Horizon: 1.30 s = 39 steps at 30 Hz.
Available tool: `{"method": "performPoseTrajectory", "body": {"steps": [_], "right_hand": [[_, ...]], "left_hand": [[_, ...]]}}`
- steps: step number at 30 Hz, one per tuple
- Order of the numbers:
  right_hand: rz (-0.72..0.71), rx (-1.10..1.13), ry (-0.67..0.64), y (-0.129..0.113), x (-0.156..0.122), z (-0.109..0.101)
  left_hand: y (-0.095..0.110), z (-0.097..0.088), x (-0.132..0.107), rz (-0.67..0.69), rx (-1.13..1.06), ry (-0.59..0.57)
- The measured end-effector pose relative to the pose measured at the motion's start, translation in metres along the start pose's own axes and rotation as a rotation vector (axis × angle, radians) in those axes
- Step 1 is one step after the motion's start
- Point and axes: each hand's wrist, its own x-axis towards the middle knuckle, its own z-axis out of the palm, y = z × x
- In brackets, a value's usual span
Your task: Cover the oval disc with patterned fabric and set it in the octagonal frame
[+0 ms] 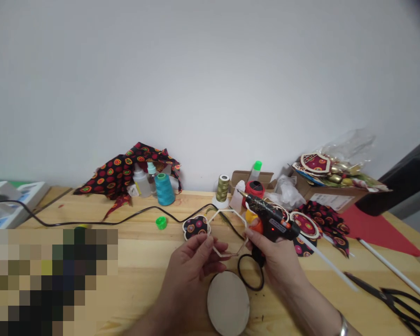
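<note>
My left hand [192, 261] is closed, its thumb and fingers pinching the left edge of a thin, pale octagonal frame [231, 211]. In my right hand [282, 261] is a black hot glue gun [272, 217], its nozzle pointing up and left beyond the frame. A small red light glows on the gun's side, and a long white glue stick [327, 262] extends from its back. My right fingertips are at the frame's right edge. Just behind my left fingers lies a flower-shaped piece [196, 227] covered with patterned fabric. A round pale disc [228, 303] lies below both hands.
A black cord [126, 218] crosses the table. Toward the wall stand a teal thread cone [165, 190], an olive thread spool [223, 189] and patterned cloth [119, 168]. Black scissors [385, 295] lie at right, near a filled cardboard box [332, 198]. A green cap [161, 223] sits left of centre.
</note>
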Motion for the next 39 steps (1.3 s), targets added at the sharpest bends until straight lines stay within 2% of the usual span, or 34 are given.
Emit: {"method": "performPoseTrajectory", "body": {"steps": [12, 18, 22, 27, 29, 32, 33, 36, 39], "right_hand": [[-0.051, -0.022, 0.018, 0.001, 0.003, -0.002], [-0.071, -0.066, 0.027, 0.002, 0.003, -0.002], [-0.096, -0.133, 0.041, -0.008, 0.002, -0.002], [-0.147, -0.229, 0.094, -0.033, 0.005, -0.009], [-0.145, -0.361, 0.062, -0.044, 0.005, -0.010], [-0.190, -0.562, -0.092, -0.055, 0.003, -0.010], [-0.223, -0.586, -0.113, -0.057, 0.002, -0.009], [-0.317, -0.602, -0.066, -0.059, -0.001, -0.005], [-0.307, -0.568, -0.123, -0.057, -0.001, 0.000]], "left_hand": [[0.004, 0.003, 0.000, -0.047, -0.038, 0.011], [0.000, -0.003, 0.002, 0.029, 0.036, -0.081], [0.002, -0.001, 0.001, 0.053, -0.053, -0.044], [0.007, 0.001, 0.001, 0.060, -0.131, -0.048], [0.007, 0.000, 0.001, 0.074, -0.138, -0.064], [0.006, 0.000, -0.001, 0.087, -0.135, -0.072], [0.006, 0.001, -0.002, 0.085, -0.127, -0.072], [0.005, 0.002, -0.003, 0.069, -0.066, -0.085], [0.004, 0.003, -0.003, 0.027, 0.021, -0.118]]}}
